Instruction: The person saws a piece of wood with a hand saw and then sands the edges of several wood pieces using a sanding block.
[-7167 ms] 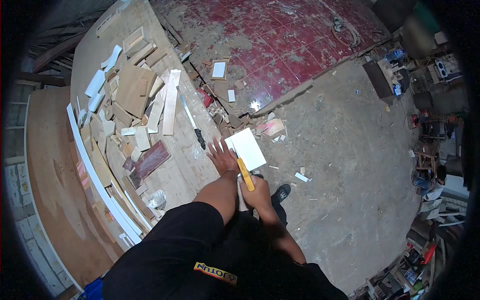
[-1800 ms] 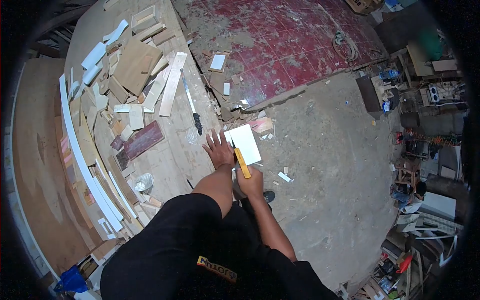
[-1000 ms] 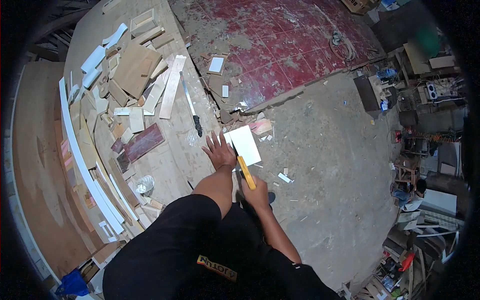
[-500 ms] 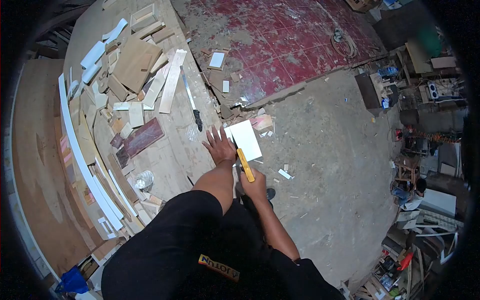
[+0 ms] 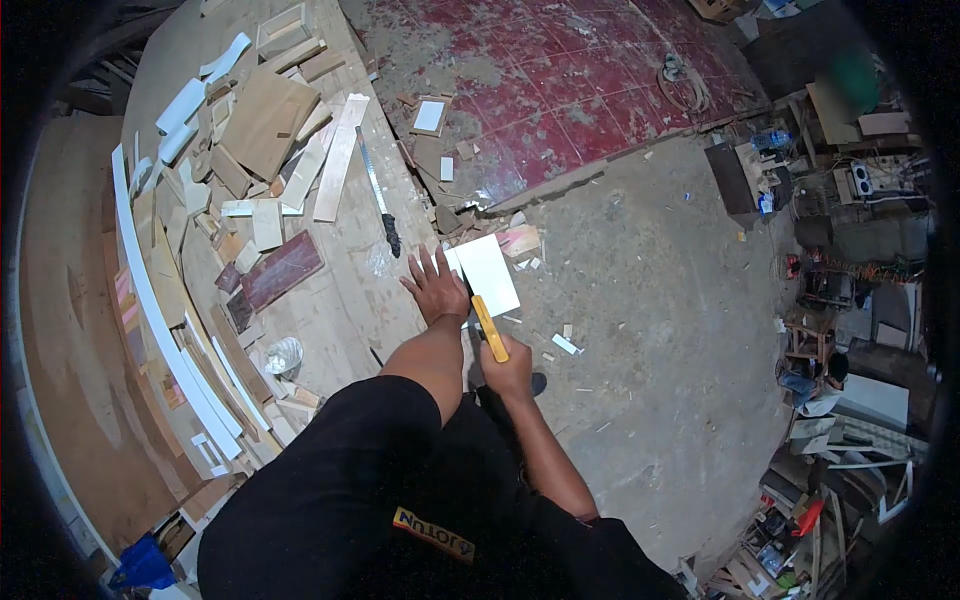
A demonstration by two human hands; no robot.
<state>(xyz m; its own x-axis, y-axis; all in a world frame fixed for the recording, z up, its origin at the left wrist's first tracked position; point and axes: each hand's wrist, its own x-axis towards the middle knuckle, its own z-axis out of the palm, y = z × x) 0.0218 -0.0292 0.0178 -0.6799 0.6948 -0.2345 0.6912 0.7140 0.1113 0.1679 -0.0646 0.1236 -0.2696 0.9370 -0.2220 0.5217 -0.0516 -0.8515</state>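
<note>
My left hand (image 5: 437,289) lies flat with fingers spread at the edge of the wooden workbench (image 5: 345,290), pressing on the near side of a white board (image 5: 489,275). Most of that board juts out past the bench edge over the floor. In my right hand (image 5: 508,368) is a yellow-handled handsaw (image 5: 488,328), gripped with the fingers wrapped round it. Its thin dark blade points away from me and meets the board just right of my left hand. The blade's lower part is hidden.
Another saw (image 5: 374,185) with a black handle lies on the bench. Wood offcuts (image 5: 268,125) and a dark red wood piece (image 5: 283,271) are piled to the left. Small scraps (image 5: 566,344) litter the concrete floor (image 5: 680,330). At far right, a person (image 5: 822,378) is among stacked materials.
The whole view has shifted very slightly. My hands, the saw and the white board keep nearly the same positions relative to each other.
</note>
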